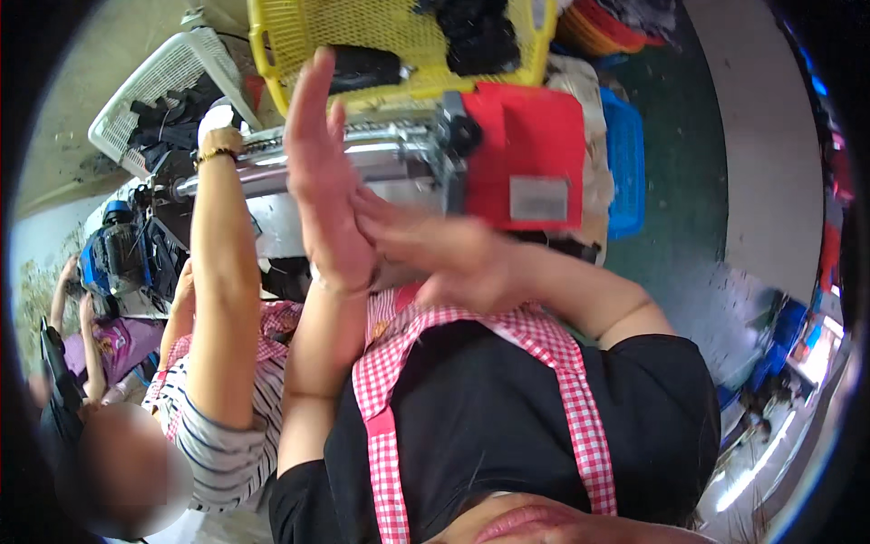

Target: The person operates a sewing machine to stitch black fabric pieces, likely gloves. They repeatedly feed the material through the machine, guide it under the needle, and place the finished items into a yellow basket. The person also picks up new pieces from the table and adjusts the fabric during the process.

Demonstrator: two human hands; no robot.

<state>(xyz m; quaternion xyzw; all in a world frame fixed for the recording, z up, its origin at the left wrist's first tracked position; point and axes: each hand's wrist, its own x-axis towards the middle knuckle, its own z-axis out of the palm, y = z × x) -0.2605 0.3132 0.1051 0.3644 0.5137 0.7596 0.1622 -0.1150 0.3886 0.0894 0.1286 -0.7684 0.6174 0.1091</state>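
My left hand point(328, 204) is raised in front of the machine with its fingers stretched upward, holding nothing. The fingers of my right hand point(444, 254) reach across and touch the left one near the base of its palm. The right hand is blurred by motion, but its fingers look extended, and I see nothing held in it. Behind both hands lies a machine with shiny metal rollers point(385, 150). To the right of the rollers is a red panel point(535, 136) with a pale label.
A yellow basket point(399, 92) with black items stands behind the rollers, a white basket point(113, 131) at the far left. A blue basket point(625, 163) sits right of the red panel. Close on my left, a co-worker's arm point(222, 245) reaches to the machine; another person point(122, 349) sits farther left.
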